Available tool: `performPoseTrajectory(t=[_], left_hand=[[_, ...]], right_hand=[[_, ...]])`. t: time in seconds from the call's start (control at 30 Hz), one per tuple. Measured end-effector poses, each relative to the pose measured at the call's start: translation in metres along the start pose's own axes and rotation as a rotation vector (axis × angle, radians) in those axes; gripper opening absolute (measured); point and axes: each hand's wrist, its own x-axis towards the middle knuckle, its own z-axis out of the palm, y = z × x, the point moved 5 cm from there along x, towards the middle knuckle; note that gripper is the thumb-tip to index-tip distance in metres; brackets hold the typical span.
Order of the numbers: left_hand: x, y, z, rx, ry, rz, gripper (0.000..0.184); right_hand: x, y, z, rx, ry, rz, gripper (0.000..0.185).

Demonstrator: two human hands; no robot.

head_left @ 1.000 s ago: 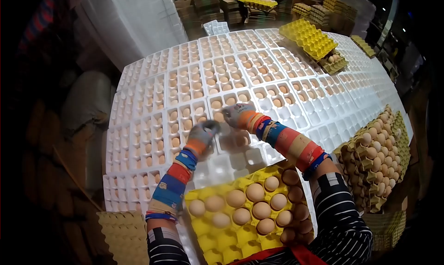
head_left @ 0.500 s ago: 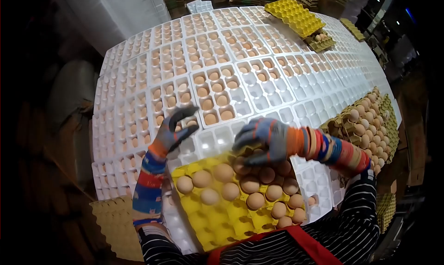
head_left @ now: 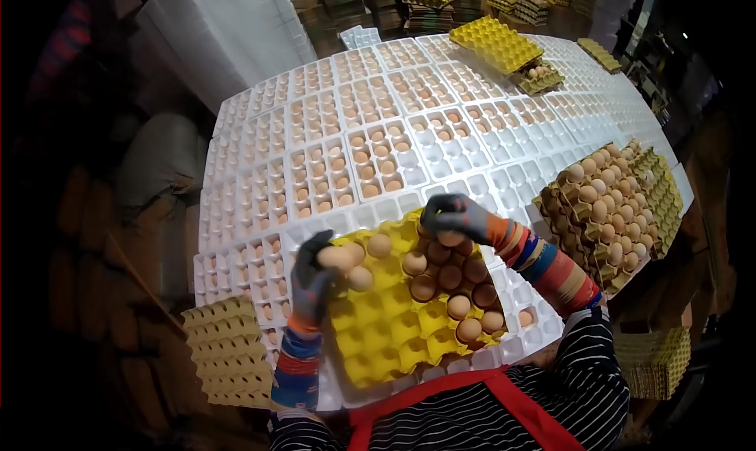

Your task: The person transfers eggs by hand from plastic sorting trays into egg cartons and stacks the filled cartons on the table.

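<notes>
The eggs (head_left: 468, 330) look smooth and matt, the yellow tray (head_left: 367, 325) bumpy plastic, the white trays (head_left: 516, 181) glossy plastic, the brown tray (head_left: 228, 355) rough paper.

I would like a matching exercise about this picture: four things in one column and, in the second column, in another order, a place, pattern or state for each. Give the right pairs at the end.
Column one
1. Left hand
2. Near yellow tray
3. Shirt
4. Right hand

Column two
A. dark with pale stripes
B. at the far right corner of the near tray
C. at the left edge of the near tray
D. partly filled with eggs

Right pairs: 1-C, 2-D, 3-A, 4-B
</notes>
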Motion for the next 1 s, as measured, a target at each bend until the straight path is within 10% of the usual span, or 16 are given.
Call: performPoseTrajectory(t=[0.07,0.13,0.17,0.2,0.27,0.4,0.5,0.63,0.7,0.77,0.9,1.0], left_hand=[[-0.004,-0.017,-0.031,-0.677,0.085,-0.232,0.028],[-0.005,-0.013,-0.04,0.245,0.022,-0.107,0.014],[-0.01,-0.018,-0.033,0.142,0.0,-0.322,0.012],[-0.008,-0.015,-0.021,0.763,-0.135,0.131,0.018],[-0.017,-0.001,0.021,1.225,-0.231,0.209,0.027],[-0.019,-0.01,0.021,1.401,-0.271,0.324,0.031],[-0.015,-0.036,-0.027,0.586,-0.111,0.165,0.03],[-0.007,-0.015,-0.048,-0.63,-0.108,-0.23,0.048],[0.006,-0.021,-0.059,-0.177,-0.122,-0.223,0.054],[0.017,-0.002,-0.044,0.935,-0.189,0.342,0.053],[0.03,0.006,0.003,1.679,-0.277,-0.083,0.056],[0.039,-0.008,0.006,1.659,-0.459,-0.202,0.057]], right_hand=[[-0.006,-0.017,0.035,-0.831,-0.137,-0.125,0.021],[-0.004,-0.029,0.07,-1.445,-0.254,-0.203,0.029],[0.001,-0.03,0.073,-1.422,-0.318,-0.171,0.029],[0.006,-0.03,0.074,-1.395,-0.385,-0.132,0.028],[0.01,-0.041,0.071,-1.323,-0.405,-0.042,0.026],[0.012,-0.009,0.011,-0.069,-0.026,0.146,0.031],[0.007,0.007,0.002,0.18,0.143,0.071,0.036],[-0.01,-0.049,0.066,-0.879,-0.094,-0.037,0.047],[-0.009,-0.039,0.094,-1.362,-0.243,0.202,0.049],[-0.007,-0.032,0.095,-1.325,-0.173,0.205,0.046],[0.002,-0.03,0.09,-1.322,-0.225,0.146,0.039],[0.002,-0.028,0.078,-1.268,-0.285,0.144,0.038]])
